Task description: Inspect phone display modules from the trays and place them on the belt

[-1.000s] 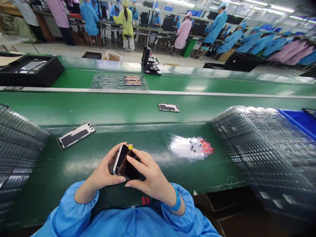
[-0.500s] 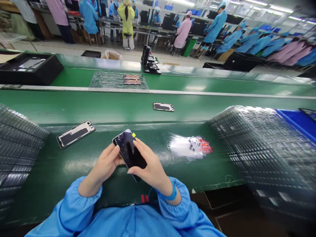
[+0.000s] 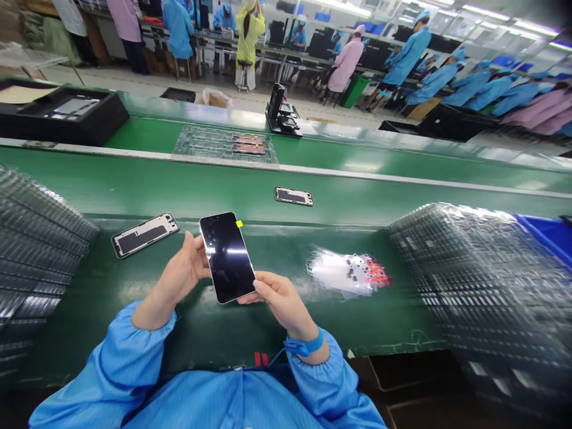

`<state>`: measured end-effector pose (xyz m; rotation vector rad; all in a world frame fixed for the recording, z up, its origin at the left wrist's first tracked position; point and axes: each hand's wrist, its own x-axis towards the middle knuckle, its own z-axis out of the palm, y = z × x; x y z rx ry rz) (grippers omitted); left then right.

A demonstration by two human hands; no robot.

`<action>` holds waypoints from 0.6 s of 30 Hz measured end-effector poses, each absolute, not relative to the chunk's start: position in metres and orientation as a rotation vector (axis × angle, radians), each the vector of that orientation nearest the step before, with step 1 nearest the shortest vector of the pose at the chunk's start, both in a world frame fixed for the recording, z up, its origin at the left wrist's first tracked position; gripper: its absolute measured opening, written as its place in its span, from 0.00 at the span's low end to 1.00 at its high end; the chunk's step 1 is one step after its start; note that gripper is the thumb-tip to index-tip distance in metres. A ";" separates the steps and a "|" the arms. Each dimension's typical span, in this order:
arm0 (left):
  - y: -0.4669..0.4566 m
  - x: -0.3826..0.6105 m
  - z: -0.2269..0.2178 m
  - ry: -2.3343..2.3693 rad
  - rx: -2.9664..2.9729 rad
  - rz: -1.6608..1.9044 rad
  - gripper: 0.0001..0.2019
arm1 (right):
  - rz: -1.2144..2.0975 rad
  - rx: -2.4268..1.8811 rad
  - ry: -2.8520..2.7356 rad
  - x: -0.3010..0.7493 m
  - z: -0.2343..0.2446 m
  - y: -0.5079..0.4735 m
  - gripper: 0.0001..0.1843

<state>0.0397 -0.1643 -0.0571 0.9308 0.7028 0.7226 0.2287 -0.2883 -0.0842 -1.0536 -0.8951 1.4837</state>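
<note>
A phone (image 3: 227, 259) with a dark, glossy screen and a yellow tab at its upper right edge is held up over the green bench, screen facing me. My right hand (image 3: 279, 298) pinches its lower right corner, thumb on the front and fingers beneath. At its left edge is my left hand (image 3: 183, 268), fingers reaching behind the edge and thumb raised beside it; part of those fingers is hidden. Left of the hands lies a phone back cover (image 3: 145, 235), inner side up. A second back cover (image 3: 294, 196) rests farther off on the green belt.
Clear plastic trays are stacked high at the left (image 3: 40, 256) and right (image 3: 465, 280). A pile of clear strips with red ends (image 3: 348, 271) lies right of my hands. Beyond are a clear tray with parts (image 3: 201, 144), a black fixture (image 3: 281, 113) and a black box (image 3: 102, 122).
The phone has turned more upright and its screen now faces me. My right hand has moved from across the screen to the lower right corner. My left thumb has come off the front.
</note>
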 end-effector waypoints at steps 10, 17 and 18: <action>-0.203 0.032 -0.057 0.893 1.461 0.426 0.19 | 1.313 -1.071 -0.871 0.230 -0.084 -0.285 0.21; -0.198 0.034 -0.061 0.856 1.433 0.403 0.21 | 1.320 -1.113 -0.840 0.231 -0.078 -0.281 0.25; -0.194 0.034 -0.062 0.825 1.411 0.387 0.22 | 1.291 -1.131 -0.864 0.232 -0.078 -0.280 0.24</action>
